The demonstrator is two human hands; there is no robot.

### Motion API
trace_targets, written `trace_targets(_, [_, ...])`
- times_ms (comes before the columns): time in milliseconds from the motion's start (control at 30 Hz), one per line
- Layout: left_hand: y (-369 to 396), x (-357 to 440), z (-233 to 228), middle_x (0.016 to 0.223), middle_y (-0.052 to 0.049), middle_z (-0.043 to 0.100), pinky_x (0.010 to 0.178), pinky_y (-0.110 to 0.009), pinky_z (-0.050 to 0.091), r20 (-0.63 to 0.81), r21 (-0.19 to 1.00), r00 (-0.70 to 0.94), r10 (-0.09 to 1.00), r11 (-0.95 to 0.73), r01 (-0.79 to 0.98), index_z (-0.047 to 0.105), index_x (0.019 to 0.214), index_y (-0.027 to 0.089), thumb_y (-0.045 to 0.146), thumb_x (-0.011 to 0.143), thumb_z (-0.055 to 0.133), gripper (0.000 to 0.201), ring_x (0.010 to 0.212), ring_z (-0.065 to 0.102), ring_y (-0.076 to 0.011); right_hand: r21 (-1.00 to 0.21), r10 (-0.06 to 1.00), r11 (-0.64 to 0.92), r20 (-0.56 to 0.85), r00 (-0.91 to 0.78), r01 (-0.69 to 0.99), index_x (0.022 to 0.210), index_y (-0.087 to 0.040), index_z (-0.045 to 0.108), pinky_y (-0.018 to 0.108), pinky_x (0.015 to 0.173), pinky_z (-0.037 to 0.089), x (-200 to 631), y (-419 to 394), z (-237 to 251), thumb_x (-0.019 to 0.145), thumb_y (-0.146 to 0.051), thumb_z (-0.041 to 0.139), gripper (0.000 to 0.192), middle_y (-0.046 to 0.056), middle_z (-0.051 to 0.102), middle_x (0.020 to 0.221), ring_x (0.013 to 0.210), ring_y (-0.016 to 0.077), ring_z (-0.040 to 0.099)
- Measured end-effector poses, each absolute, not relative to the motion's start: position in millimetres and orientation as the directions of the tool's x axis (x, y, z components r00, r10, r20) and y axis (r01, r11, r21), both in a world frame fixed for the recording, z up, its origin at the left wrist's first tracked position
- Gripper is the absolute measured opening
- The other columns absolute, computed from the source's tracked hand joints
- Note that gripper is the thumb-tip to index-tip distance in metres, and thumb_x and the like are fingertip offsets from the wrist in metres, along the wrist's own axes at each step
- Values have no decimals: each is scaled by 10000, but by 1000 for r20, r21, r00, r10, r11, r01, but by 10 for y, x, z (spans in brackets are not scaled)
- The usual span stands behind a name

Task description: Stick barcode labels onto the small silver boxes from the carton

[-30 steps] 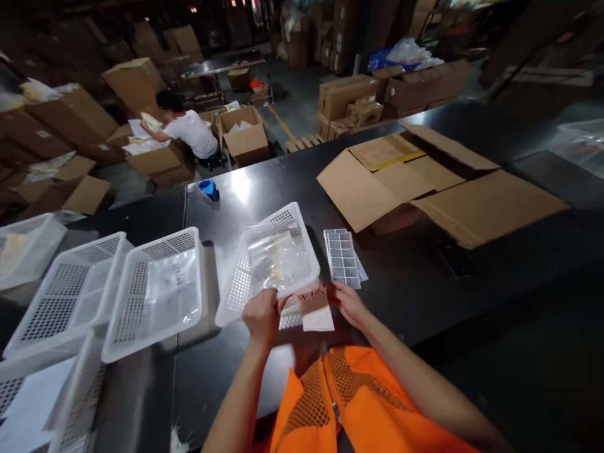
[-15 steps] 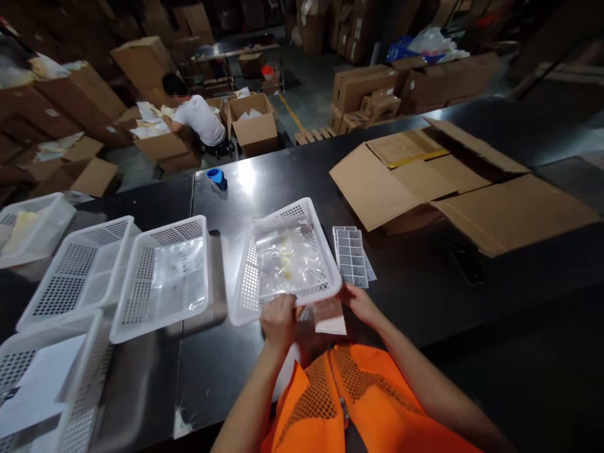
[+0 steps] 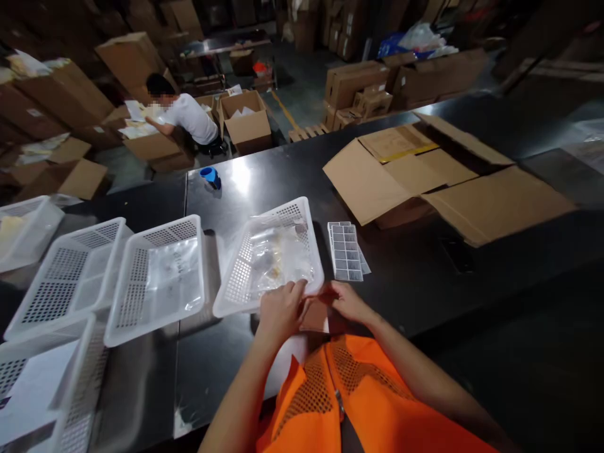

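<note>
A white perforated plastic basket (image 3: 225, 301) stands in front of me, with clear plastic bags (image 3: 280, 248) and something yellowish inside. My left hand (image 3: 282, 307) is closed at its near rim and covers part of that edge; whatever its fingers hold is hidden. Close by, my right hand (image 3: 348, 302) has its fingers bent together at the near right corner. What they pinch does not show clearly. Below and between both hands lies a pale, brownish piece of card or paper (image 3: 315, 316). Sheets of grey-and-white labels (image 3: 346, 251) rest just right of the basket.
Several more white baskets (image 3: 155, 286) line the left side, one with clear bags, another with papers (image 3: 40, 384). A blue tape dispenser-like object (image 3: 211, 177) sits at the far edge. An opened cardboard box (image 3: 401, 170) takes up the right. Beyond the table, a person (image 3: 191, 119) bends over cartons.
My hands have drawn closer together, the right one moving left. The whole view has shifted slightly, and the basket appears a little further left against my hands.
</note>
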State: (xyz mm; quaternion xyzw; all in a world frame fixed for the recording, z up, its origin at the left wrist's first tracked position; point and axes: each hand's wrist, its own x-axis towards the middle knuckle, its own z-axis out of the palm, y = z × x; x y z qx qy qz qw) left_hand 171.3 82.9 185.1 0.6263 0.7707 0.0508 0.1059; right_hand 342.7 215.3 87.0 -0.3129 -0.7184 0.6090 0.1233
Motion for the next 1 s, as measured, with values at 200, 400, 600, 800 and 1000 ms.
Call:
trace_targets(200, [1020, 1685, 1980, 940, -71, 765, 618, -326, 383, -130, 118, -282, 951, 297, 947, 695, 985, 226, 271, 993, 478, 222, 868, 732, -235, -943, 623, 160, -134, -771, 293, 705, -182, 618, 273, 638, 429, 3362, 2125, 1077, 806, -332, 652, 185, 14, 618, 702, 667, 153, 545])
trace_targets(400, [1081, 1644, 2010, 963, -79, 774, 589, -323, 314, -135, 100, -305, 943, 319, 942, 693, 997, 226, 318, 1008, 469, 243, 853, 729, -234, -941, 655, 162, -122, -746, 297, 655, -185, 575, 264, 636, 409, 3340, 2123, 1174, 781, -248, 649, 160, -5, 604, 683, 655, 140, 527])
trace_targets(600, [1111, 1590, 2055, 971, -85, 781, 597, -320, 294, -132, 93, -316, 940, 329, 940, 689, 1005, 228, 338, 1005, 479, 237, 871, 726, -242, -943, 696, 80, -178, -695, 322, 653, -191, 566, 253, 622, 387, 3295, 2061, 1126, 734, -244, 657, 132, -24, 582, 651, 640, 131, 517])
trace_targets(800, [1147, 1546, 2047, 944, -79, 785, 611, -322, 289, -113, 109, -300, 947, 312, 944, 678, 996, 224, 340, 1008, 461, 246, 864, 725, -239, -921, 794, -68, -282, -538, 384, 746, -192, 554, 257, 615, 388, 3183, 1954, 937, 673, -340, 745, 253, -26, 601, 707, 683, 143, 531])
trace_targets(1000, [1235, 1434, 2102, 941, -72, 783, 625, -315, 295, -96, 102, -296, 950, 305, 947, 661, 976, 231, 345, 1008, 452, 240, 881, 723, -237, -889, 748, -256, -431, -506, 378, 1111, -175, 626, 285, 646, 483, 3097, 1893, 966, 605, -227, 803, 538, 28, 720, 865, 768, 204, 660])
